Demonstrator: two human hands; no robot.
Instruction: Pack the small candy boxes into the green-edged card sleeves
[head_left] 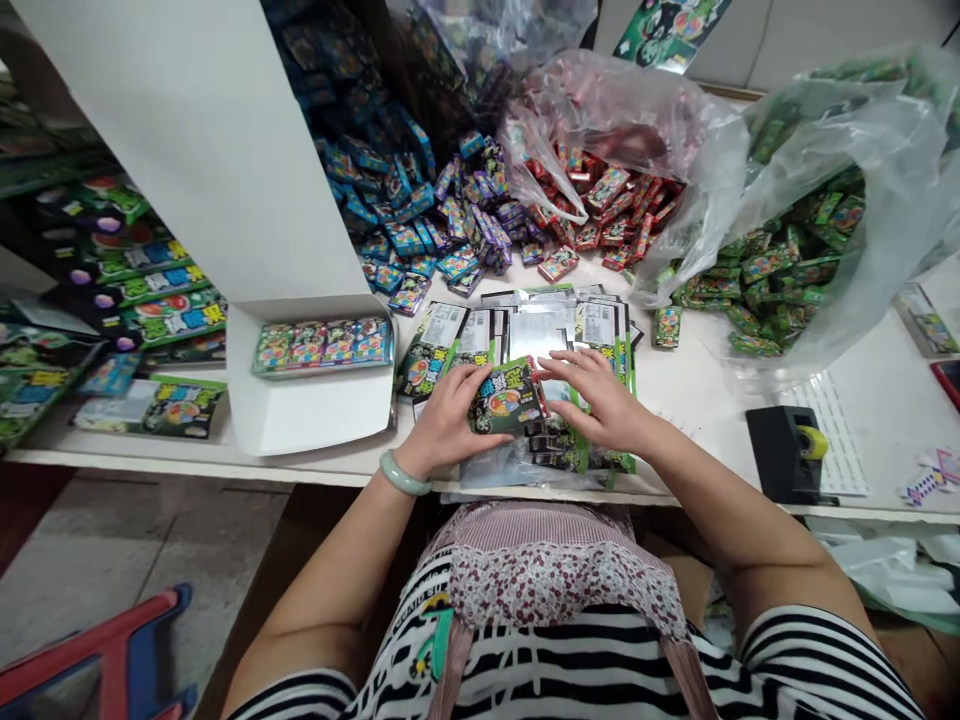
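Note:
My left hand (444, 415) grips a small filled green printed bag (508, 397) at its left side, fingers curled round it. My right hand (600, 398) rests on the bag's right edge and on the stack of flat green bags (555, 335) beneath, its fingers bent and pressed down. Behind the stack lie heaps of small packets: blue ones (390, 215), purple ones (472, 210), red ones (607, 215) spilling from a clear plastic sack, and green ones (780, 275) in another sack.
An open white carton (307, 405) at the left holds a row of filled bags (322, 343); its tall flap rises behind. Green display boxes (150, 300) are stacked far left. A black tape dispenser (787, 450) stands near the right table edge. A red and blue stool (112, 650) is on the floor.

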